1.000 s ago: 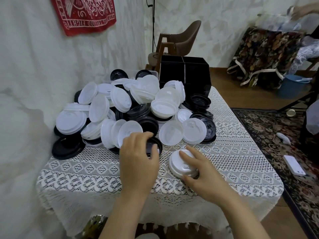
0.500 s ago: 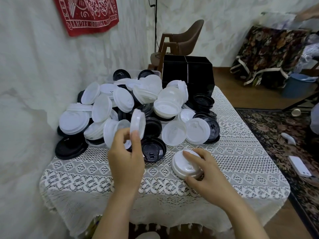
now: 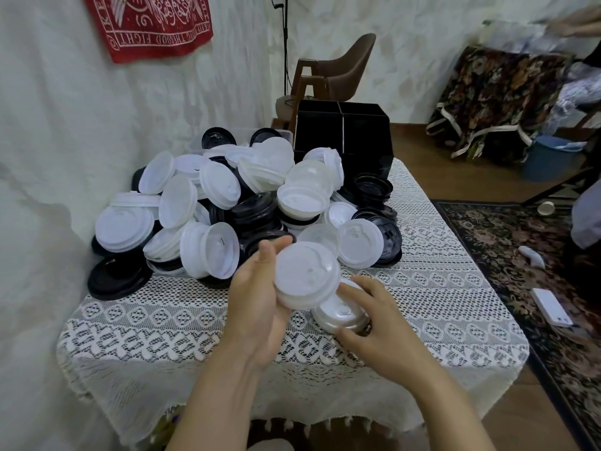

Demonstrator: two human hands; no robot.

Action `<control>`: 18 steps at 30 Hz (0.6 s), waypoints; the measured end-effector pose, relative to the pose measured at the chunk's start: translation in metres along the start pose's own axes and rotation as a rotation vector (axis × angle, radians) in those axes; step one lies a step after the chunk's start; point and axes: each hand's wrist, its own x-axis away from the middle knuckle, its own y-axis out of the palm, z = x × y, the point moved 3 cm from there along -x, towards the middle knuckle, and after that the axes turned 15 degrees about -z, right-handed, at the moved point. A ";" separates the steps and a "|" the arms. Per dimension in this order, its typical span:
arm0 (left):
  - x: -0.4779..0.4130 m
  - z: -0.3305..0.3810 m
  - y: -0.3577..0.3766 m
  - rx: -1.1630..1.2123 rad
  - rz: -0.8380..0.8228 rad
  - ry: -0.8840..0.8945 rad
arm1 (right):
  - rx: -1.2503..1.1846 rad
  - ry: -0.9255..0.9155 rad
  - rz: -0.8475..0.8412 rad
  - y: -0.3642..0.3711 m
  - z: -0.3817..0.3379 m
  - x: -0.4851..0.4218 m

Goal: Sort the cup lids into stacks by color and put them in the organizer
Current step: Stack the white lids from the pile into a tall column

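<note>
Walls (image 3: 65,109): white, marbled finish, evenly lit. A red cloth (image 3: 153,24) with white lettering hangs upper left. A black pole (image 3: 285,43) runs up the far corner. Brown chair (image 3: 341,66) with wooden legs stands at that corner, behind the table (image 3: 439,288), which carries a white lace cover. Floor (image 3: 416,170): brown wood. A dark floral rug (image 3: 520,255) lies to the right, with a white flat device (image 3: 551,307) on it. Floral-draped furniture (image 3: 500,92) stands against the far wall, a blue bucket (image 3: 546,157) just beside it.

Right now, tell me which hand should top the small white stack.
Use the left hand: it holds a white lid close over the stack, while the right hand grips it on the lace tablecloth.
</note>
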 end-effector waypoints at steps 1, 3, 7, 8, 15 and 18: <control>0.000 -0.002 0.004 0.024 -0.067 -0.030 | 0.008 -0.012 0.004 0.000 0.000 0.000; 0.000 -0.010 0.009 -0.005 -0.206 -0.110 | 0.004 -0.045 0.015 0.000 -0.002 0.000; -0.002 -0.025 0.011 -0.245 -0.338 -0.194 | -0.122 -0.098 0.062 -0.005 -0.006 0.003; -0.002 -0.027 0.011 -0.288 -0.356 -0.198 | -0.149 -0.103 0.070 -0.005 -0.006 0.003; -0.002 -0.023 0.014 -0.861 -0.389 -0.143 | -0.220 -0.144 0.063 -0.006 -0.003 0.005; -0.001 -0.028 0.019 -0.993 -0.380 -0.124 | -0.187 -0.165 0.084 -0.006 -0.005 0.005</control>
